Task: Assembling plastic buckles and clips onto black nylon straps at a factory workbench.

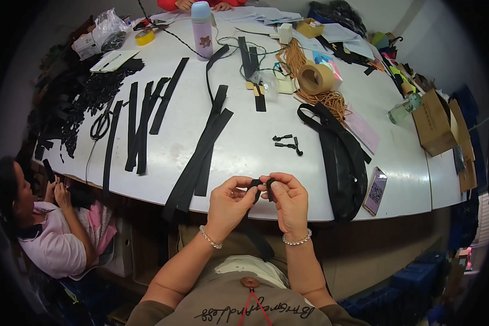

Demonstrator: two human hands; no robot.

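Just over the table's front edge, my left hand (229, 204) and my right hand (290, 204) are close together, both closed in a pinch. A black fabric strap (258, 240) is between my left fingers, and a length of it hangs toward my lap. My right fingertips grip a small black piece (270, 190); whether it belongs to the same strap is hidden by the fingers. Beyond my hands lie a few small black pull-like pieces (289, 143). Several long black straps (201, 157) lie to the left, some crossing. A black bag (342, 163) rests to the right.
A phone (375, 191) lies near the right front edge. Scissors (100, 126) and a heap of black scraps (87, 92) are at left. Farther back stand a bottle (202, 32), a tape roll (316, 79) and brown cord (293, 54). A seated person (60, 233) is at left.
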